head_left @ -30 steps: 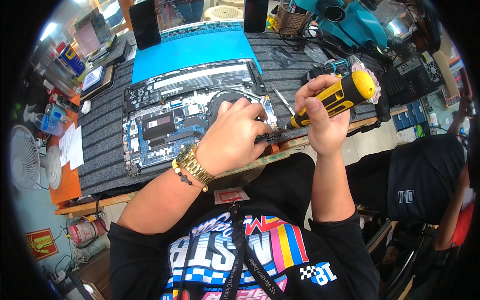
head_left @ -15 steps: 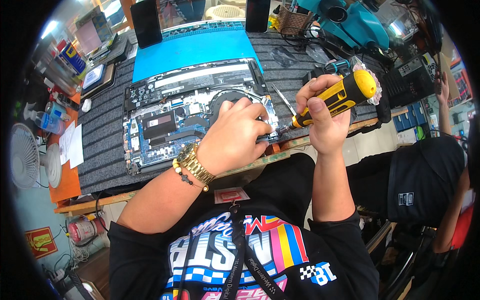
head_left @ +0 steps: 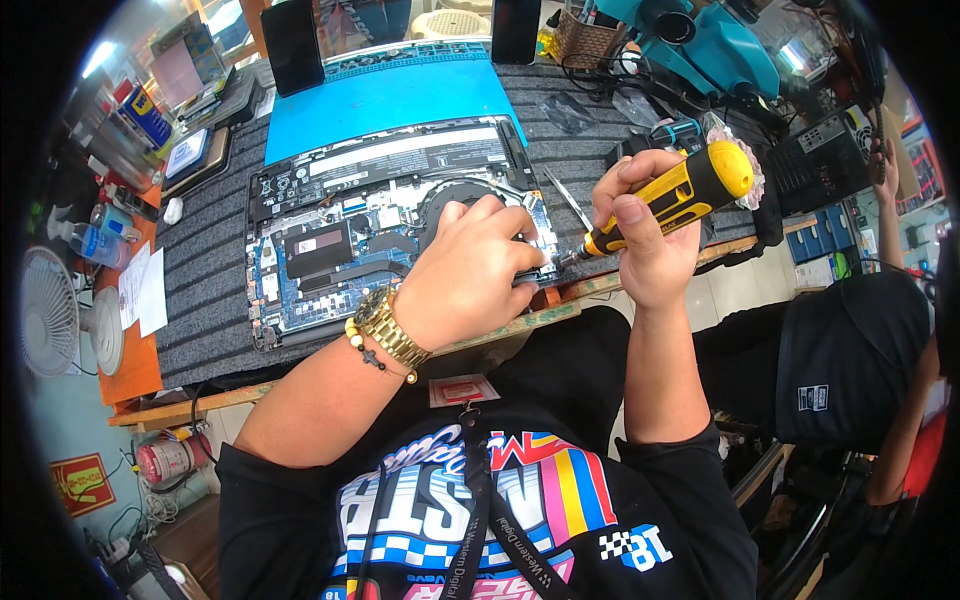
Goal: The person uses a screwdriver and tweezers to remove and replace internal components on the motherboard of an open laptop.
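An opened laptop lies on the bench with its battery, fan and blue circuit board bare. Over its near right part rests my left hand, fingers bent and closed at the corner by the screwdriver's tip; whatever they pinch is hidden. My right hand is wrapped round a thick yellow-and-black screwdriver. The tool slants down to the left, its tip at the laptop's near right corner, close to my left fingertips. Right of the laptop lie slim metal tweezers.
A blue mat lies behind the laptop, with two dark upright panels at its back. Along the left stand a white fan, papers and bottles. A teal machine and a wicker basket occupy the far right. Another person is at the right.
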Action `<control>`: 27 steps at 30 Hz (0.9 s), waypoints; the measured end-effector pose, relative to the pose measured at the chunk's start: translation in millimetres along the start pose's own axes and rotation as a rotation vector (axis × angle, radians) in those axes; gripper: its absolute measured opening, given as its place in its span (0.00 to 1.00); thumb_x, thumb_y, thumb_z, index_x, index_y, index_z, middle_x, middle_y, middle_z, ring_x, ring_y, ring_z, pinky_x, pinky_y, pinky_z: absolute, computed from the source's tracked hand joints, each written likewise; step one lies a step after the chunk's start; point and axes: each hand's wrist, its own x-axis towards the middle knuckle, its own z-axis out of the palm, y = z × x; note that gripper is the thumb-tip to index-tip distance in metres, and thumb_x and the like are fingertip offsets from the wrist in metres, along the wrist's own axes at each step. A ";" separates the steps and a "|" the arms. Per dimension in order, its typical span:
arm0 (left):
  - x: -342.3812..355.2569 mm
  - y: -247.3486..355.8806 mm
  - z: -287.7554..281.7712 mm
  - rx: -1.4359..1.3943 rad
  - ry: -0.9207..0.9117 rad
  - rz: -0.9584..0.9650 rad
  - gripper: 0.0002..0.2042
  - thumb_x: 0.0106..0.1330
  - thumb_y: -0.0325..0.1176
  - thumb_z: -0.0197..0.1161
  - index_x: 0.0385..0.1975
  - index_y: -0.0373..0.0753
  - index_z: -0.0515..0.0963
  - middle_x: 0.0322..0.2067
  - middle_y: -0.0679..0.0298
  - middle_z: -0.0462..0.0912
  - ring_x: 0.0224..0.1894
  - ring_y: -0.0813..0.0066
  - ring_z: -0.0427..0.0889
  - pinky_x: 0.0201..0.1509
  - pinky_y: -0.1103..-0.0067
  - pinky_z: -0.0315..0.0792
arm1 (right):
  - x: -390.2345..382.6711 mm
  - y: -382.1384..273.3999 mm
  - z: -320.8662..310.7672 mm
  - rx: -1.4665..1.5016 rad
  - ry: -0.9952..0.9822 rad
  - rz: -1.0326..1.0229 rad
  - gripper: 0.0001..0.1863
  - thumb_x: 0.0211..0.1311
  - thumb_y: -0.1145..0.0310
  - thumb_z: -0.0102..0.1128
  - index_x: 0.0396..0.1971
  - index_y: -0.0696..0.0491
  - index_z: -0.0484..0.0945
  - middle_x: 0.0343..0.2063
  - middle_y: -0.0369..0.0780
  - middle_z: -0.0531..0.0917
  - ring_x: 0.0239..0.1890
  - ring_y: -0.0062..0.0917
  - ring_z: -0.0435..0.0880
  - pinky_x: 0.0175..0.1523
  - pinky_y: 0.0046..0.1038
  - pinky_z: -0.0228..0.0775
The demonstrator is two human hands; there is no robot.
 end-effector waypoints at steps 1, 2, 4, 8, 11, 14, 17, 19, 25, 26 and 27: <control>-0.1 -0.1 0.2 0.002 0.001 -0.001 0.13 0.57 0.34 0.80 0.42 0.44 0.94 0.50 0.66 0.87 0.56 0.62 0.80 0.60 0.63 0.67 | -0.1 -1.6 2.2 -0.061 0.003 0.005 0.20 0.72 0.66 0.76 0.53 0.56 0.75 0.33 0.40 0.83 0.35 0.22 0.82 0.43 0.26 0.73; 0.0 -0.2 0.2 0.002 0.001 -0.001 0.13 0.57 0.34 0.80 0.42 0.44 0.94 0.50 0.66 0.87 0.56 0.62 0.80 0.60 0.63 0.67 | -0.3 -2.4 3.4 -0.123 0.005 0.011 0.20 0.73 0.62 0.74 0.53 0.55 0.74 0.32 0.41 0.80 0.33 0.24 0.79 0.42 0.27 0.68; -0.1 -0.3 0.1 0.002 0.002 -0.001 0.12 0.57 0.34 0.80 0.42 0.44 0.94 0.50 0.66 0.87 0.56 0.62 0.80 0.60 0.63 0.67 | -0.5 -2.4 3.5 -0.123 0.006 0.014 0.20 0.73 0.62 0.74 0.53 0.55 0.74 0.32 0.41 0.80 0.33 0.24 0.79 0.42 0.27 0.68; -0.4 0.0 -0.5 0.001 0.000 -0.001 0.12 0.57 0.33 0.80 0.42 0.44 0.94 0.50 0.66 0.87 0.56 0.62 0.80 0.60 0.63 0.67 | -0.7 -2.0 3.1 -0.117 -0.004 0.015 0.20 0.73 0.62 0.74 0.53 0.55 0.73 0.32 0.40 0.80 0.34 0.24 0.79 0.41 0.27 0.68; -0.3 0.3 -1.0 -0.002 0.001 0.004 0.12 0.58 0.34 0.80 0.42 0.44 0.94 0.51 0.66 0.87 0.56 0.62 0.80 0.60 0.63 0.67 | -1.8 1.1 -1.7 0.005 -0.004 0.016 0.20 0.69 0.72 0.77 0.54 0.58 0.76 0.35 0.40 0.86 0.36 0.20 0.84 0.44 0.24 0.77; -0.2 0.0 -0.7 0.009 -0.008 0.000 0.13 0.58 0.33 0.80 0.43 0.44 0.94 0.51 0.66 0.87 0.56 0.62 0.80 0.60 0.63 0.67 | -1.9 -0.3 -1.4 -0.001 -0.014 0.020 0.20 0.68 0.73 0.77 0.54 0.57 0.76 0.35 0.40 0.86 0.36 0.20 0.84 0.44 0.25 0.77; 0.2 0.4 -1.1 0.013 -0.007 0.001 0.13 0.58 0.33 0.80 0.44 0.45 0.94 0.51 0.66 0.87 0.56 0.63 0.80 0.60 0.63 0.67 | -1.9 0.3 -3.0 -0.019 -0.030 0.008 0.20 0.68 0.74 0.76 0.53 0.57 0.76 0.35 0.40 0.86 0.36 0.21 0.84 0.44 0.26 0.77; 0.1 0.4 -1.0 0.017 -0.010 -0.002 0.14 0.58 0.33 0.79 0.45 0.46 0.94 0.51 0.66 0.87 0.56 0.63 0.80 0.60 0.63 0.67 | -2.2 -0.4 -4.2 -0.023 -0.036 0.012 0.19 0.68 0.75 0.76 0.53 0.57 0.76 0.35 0.40 0.86 0.36 0.21 0.84 0.45 0.26 0.78; 0.5 0.7 -1.2 0.015 -0.010 0.000 0.14 0.57 0.33 0.79 0.45 0.46 0.94 0.50 0.67 0.87 0.56 0.63 0.80 0.59 0.64 0.66 | -1.3 -1.1 -6.4 -0.013 -0.064 0.016 0.19 0.66 0.77 0.76 0.52 0.56 0.76 0.36 0.40 0.86 0.38 0.21 0.85 0.46 0.27 0.78; 0.5 0.9 -1.4 0.015 -0.010 0.000 0.14 0.57 0.33 0.79 0.45 0.46 0.94 0.50 0.67 0.87 0.56 0.63 0.80 0.59 0.64 0.66 | -1.0 -1.7 -6.2 -0.006 -0.073 0.026 0.20 0.66 0.78 0.76 0.52 0.56 0.76 0.37 0.40 0.86 0.38 0.22 0.85 0.46 0.27 0.78; 0.4 1.1 -1.6 0.014 -0.009 0.000 0.14 0.57 0.33 0.79 0.45 0.46 0.94 0.50 0.67 0.87 0.55 0.63 0.80 0.59 0.64 0.66 | -0.7 -1.8 -5.9 -0.006 -0.073 0.026 0.20 0.66 0.78 0.76 0.52 0.56 0.76 0.37 0.40 0.86 0.38 0.22 0.85 0.46 0.27 0.78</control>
